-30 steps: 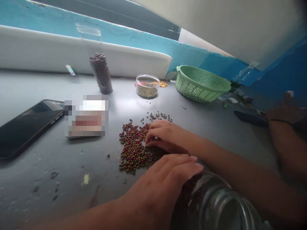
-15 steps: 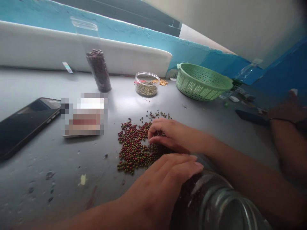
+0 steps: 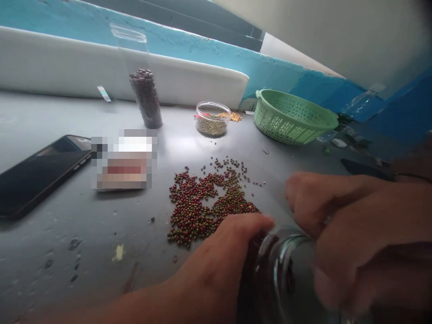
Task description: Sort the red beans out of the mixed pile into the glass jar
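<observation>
My left hand (image 3: 219,252) is wrapped round the side of a clear jar (image 3: 278,270) with dark contents, tilted at the lower right. Over the jar's mouth is my right hand (image 3: 367,238), blurred, its fingers curled down; what they hold is hidden. Against it lies another curled, fist-like hand shape (image 3: 313,198); whose it is I cannot tell. Red and green beans (image 3: 192,207) lie spread on the grey table (image 3: 84,225), left of the jar and just beyond my left hand.
A phone (image 3: 43,171) and a blurred-out packet (image 3: 124,168) lie left. Behind stand a tall container of dark beans (image 3: 146,99), a round tub of green beans (image 3: 212,126) and a green basket (image 3: 293,121). Another person's wrist (image 3: 413,171) shows at right.
My right hand has left the beans and moved right, over the jar's mouth. The jar is turned somewhat differently under my left hand. The view has shifted slightly.
</observation>
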The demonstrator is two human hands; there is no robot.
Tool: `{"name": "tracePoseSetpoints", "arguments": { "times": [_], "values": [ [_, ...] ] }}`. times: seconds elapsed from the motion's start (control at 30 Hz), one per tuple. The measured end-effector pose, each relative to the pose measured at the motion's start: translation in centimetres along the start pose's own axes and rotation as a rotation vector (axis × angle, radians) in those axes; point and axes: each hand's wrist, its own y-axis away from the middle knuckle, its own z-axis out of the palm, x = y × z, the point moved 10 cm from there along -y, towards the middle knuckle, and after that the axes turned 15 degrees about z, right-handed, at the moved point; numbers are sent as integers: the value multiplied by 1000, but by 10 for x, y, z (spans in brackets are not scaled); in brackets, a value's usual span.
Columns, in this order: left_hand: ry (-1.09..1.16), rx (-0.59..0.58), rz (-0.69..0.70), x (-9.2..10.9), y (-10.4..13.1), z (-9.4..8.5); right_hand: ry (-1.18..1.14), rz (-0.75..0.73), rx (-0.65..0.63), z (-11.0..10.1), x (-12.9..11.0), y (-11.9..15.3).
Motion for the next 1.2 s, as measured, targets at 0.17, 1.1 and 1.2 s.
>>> {"name": "tracePoseSetpoints", "arguments": {
  "times": [0.17, 1.1, 1.2],
  "values": [
    [5, -7, 17, -7, -2, 3, -31, -38, 139, -10, 29, -17],
    [-97, -23, 284, 46, -19, -1, 523, 175, 92, 57, 128, -79],
    [-95, -32, 285, 46, -19, -1, 511, 109, 95, 59, 121, -80]
  ]
}}
